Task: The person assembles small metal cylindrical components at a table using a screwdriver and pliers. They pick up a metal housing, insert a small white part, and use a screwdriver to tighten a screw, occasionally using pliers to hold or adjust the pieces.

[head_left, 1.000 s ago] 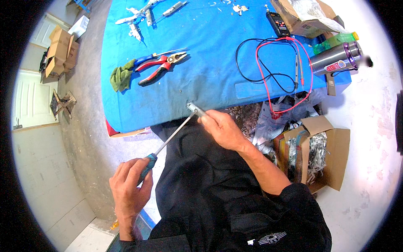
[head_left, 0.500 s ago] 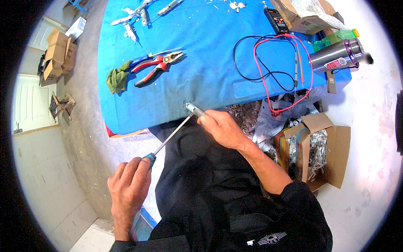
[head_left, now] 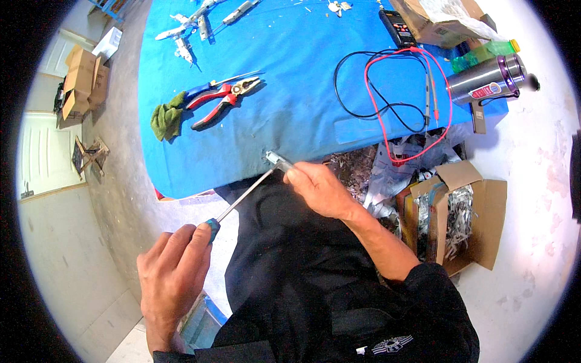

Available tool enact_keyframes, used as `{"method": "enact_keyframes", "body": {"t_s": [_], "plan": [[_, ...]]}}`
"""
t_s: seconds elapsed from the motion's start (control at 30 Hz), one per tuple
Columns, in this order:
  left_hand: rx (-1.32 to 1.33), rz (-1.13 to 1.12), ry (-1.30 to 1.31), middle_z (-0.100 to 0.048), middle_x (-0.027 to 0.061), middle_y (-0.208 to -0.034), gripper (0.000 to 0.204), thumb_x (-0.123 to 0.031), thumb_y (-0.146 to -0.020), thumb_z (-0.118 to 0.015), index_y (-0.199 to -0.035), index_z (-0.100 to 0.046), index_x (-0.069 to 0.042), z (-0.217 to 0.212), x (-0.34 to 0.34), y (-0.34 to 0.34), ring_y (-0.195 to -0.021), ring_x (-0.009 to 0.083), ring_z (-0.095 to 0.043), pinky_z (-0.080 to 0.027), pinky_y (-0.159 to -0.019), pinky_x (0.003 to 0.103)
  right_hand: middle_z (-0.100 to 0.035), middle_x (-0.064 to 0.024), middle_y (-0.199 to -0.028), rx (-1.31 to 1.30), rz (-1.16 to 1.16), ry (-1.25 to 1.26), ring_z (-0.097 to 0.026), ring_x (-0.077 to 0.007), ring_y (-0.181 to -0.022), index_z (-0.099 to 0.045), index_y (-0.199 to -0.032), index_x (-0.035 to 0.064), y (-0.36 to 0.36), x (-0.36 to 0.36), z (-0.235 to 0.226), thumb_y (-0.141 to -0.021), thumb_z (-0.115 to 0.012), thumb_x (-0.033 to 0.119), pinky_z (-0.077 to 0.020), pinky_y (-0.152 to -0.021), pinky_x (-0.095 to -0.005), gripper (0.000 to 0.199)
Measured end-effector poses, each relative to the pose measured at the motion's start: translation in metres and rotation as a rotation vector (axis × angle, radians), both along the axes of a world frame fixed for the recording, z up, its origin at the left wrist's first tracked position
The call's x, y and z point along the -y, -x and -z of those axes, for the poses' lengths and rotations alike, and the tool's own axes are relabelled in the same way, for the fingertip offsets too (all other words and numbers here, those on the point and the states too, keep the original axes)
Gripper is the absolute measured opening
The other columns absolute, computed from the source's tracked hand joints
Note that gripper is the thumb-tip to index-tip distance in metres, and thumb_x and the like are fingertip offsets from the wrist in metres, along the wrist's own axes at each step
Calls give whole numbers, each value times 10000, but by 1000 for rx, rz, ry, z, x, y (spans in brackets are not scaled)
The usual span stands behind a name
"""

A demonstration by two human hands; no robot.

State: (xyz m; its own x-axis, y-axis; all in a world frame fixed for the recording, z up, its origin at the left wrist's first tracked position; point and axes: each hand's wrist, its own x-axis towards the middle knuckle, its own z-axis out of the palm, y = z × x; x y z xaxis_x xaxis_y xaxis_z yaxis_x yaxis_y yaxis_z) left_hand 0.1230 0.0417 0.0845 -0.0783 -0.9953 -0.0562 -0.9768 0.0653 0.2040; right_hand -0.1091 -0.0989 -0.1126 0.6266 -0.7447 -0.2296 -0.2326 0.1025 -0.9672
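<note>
My left hand (head_left: pixel 175 269) is closed round the teal handle of a screwdriver (head_left: pixel 245 196), its long metal shaft slanting up to the right. The shaft's tip meets the side of a small, slim grey-and-white part (head_left: pixel 279 161); whether it enters the part I cannot tell. My right hand (head_left: pixel 321 187) pinches that part against the table's front edge, hiding its rear end. Beyond them on the blue cloth lie red-and-black pliers (head_left: pixel 225 101), a second screwdriver with a blue handle (head_left: pixel 200 91) and a crumpled green rag (head_left: pixel 166 118).
Several similar grey parts (head_left: pixel 203 25) lie at the table's far left. At the right are a multimeter (head_left: pixel 396 27) with looped red and black leads, a steel flask (head_left: pixel 484 81) and a green bottle (head_left: pixel 484 55). An open carton (head_left: pixel 493 224) of scraps stands below the table's right side.
My left hand has drawn a little left, and the screwdriver's shaft has shifted down and left against the part. My right hand keeps its hold, barely moved.
</note>
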Motion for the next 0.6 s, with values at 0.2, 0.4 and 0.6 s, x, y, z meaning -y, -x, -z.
{"method": "enact_keyframes", "body": {"t_s": [0.2, 0.4, 0.6], "plan": [[117, 71, -10, -752, 115, -1044, 364, -33, -805, -827, -1152, -717, -42, -13, 12, 4, -813, 274, -718, -575, -669, 412, -595, -124, -709, 35, -4, -16, -558, -197, -671, -669, -942, -27, 1, 2, -1, -1088, -552, 245, -475, -653, -401, 331], [-49, -20, -72, -755, 129, -1052, 360, -33, -812, -820, -1156, -713, -30, -15, 18, -1, -832, 307, -725, -577, -712, 441, -573, -98, -695, 54, -7, -83, -532, -165, -672, -661, -932, -33, 1, 2, 2, -1089, -551, 244, -463, -644, -386, 337], [22, 46, -62, -745, 122, -1070, 368, -31, -802, -822, -1155, -717, -33, -19, 28, -1, -811, 292, -710, -572, -688, 422, -579, -117, -697, 48, -31, -76, -535, -175, -666, -651, -926, -38, 2, 5, 2, -1093, -547, 238, -467, -645, -393, 339]]}}
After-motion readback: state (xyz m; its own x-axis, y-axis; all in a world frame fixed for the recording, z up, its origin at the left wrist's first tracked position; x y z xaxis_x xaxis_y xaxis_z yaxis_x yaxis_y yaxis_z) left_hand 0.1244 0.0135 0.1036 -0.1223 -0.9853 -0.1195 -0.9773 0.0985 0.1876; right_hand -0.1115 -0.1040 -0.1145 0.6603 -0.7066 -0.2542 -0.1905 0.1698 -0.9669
